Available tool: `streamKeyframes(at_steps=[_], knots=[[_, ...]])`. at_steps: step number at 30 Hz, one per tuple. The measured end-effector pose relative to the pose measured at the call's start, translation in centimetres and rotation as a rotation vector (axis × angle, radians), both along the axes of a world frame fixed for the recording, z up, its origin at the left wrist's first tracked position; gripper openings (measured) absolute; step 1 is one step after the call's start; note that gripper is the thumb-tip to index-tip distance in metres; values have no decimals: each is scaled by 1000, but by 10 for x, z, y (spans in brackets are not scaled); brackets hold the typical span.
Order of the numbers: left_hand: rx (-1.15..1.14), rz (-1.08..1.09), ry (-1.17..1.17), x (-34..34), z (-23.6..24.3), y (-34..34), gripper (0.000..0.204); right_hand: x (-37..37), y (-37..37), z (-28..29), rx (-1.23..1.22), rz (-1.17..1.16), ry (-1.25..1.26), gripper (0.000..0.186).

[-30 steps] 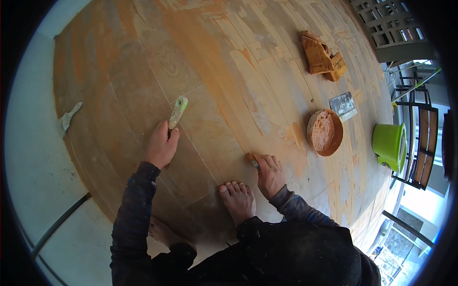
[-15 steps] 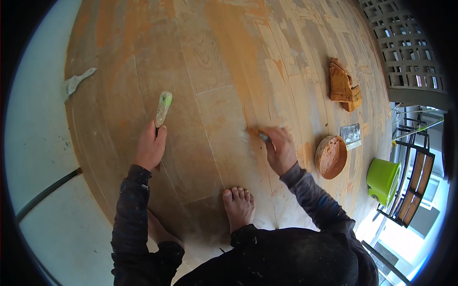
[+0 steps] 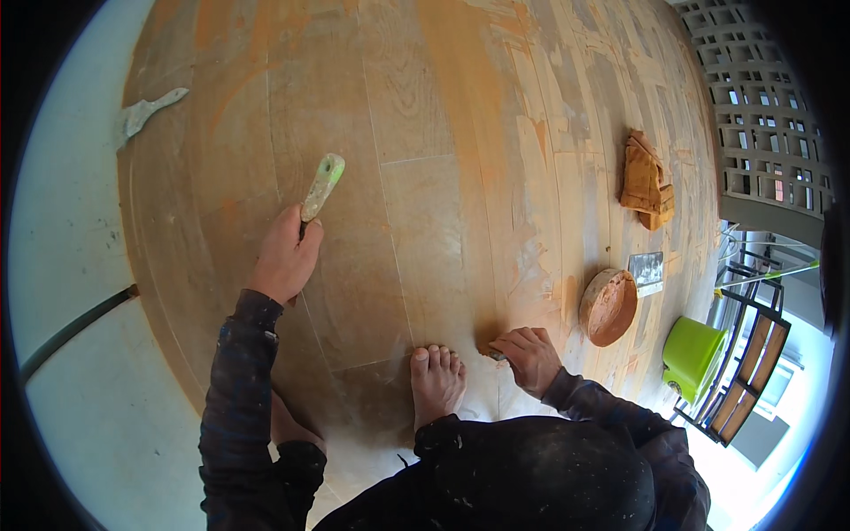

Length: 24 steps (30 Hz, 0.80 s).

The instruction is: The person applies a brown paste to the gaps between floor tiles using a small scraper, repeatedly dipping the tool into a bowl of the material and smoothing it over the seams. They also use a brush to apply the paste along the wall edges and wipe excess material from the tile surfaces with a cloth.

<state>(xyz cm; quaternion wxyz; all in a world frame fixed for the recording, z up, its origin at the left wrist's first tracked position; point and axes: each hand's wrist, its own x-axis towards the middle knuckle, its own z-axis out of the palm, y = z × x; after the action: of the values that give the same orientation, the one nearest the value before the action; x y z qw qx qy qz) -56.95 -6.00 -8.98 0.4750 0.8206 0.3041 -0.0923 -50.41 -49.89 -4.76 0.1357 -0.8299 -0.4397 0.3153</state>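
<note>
My left hand (image 3: pixel 288 254) is closed round a putty knife (image 3: pixel 322 188). Its pale, speckled handle with a green end sticks out past the fingers; the blade is mostly hidden by the hand. My right hand (image 3: pixel 529 361), close to the floor beside my bare foot (image 3: pixel 436 380), pinches a small flat piece (image 3: pixel 492 352) with orange-brown filler on it; its kind is hard to make out. Beneath both hands spreads a wood-plank floor (image 3: pixel 354 265) smeared with orange-brown filler. A round tub (image 3: pixel 609 307) of filler stands right of my right hand.
A wide metal-bladed spreader (image 3: pixel 646 273) lies against the tub's far side. Beyond it rests a crumpled brown cloth (image 3: pixel 647 181). At far left, another scraper (image 3: pixel 149 117) lies by the white surface (image 3: pixel 66 221). A green bucket (image 3: pixel 693 358) and a wooden-slatted chair (image 3: pixel 753 380) stand at right.
My right hand has drawn back toward me along the floor, with the small piece still pinched. My left hand has shifted slightly, still gripping the putty knife. The view has shifted a little.
</note>
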Motion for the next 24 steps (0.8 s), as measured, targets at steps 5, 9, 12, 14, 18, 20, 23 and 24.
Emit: streamKeyframes(at_steps=[5,9,12,14,18,20,23,24], knots=[[69,-27,-92,-3,-3,-2,22,96,103,-14,419,-406,-152,32],[118,-24,-101,-2,-1,1,22,152,189,-46,465,-385,-544,36],[-11,21,-65,6,1,1,25,105,222,-61,389,-369,-548,41],[-35,45,-29,-3,0,4,25,78,228,-65,441,-291,-462,41],[-69,88,-7,-6,14,7,25,115,225,-44,463,-368,-498,38],[-74,85,-63,-4,10,6,25,131,227,-51,382,-472,-621,37],[-147,90,-8,-1,8,5,23,117,241,-78,177,-410,-830,39],[-151,91,-11,1,7,4,23,99,251,-79,241,-332,-765,40]])
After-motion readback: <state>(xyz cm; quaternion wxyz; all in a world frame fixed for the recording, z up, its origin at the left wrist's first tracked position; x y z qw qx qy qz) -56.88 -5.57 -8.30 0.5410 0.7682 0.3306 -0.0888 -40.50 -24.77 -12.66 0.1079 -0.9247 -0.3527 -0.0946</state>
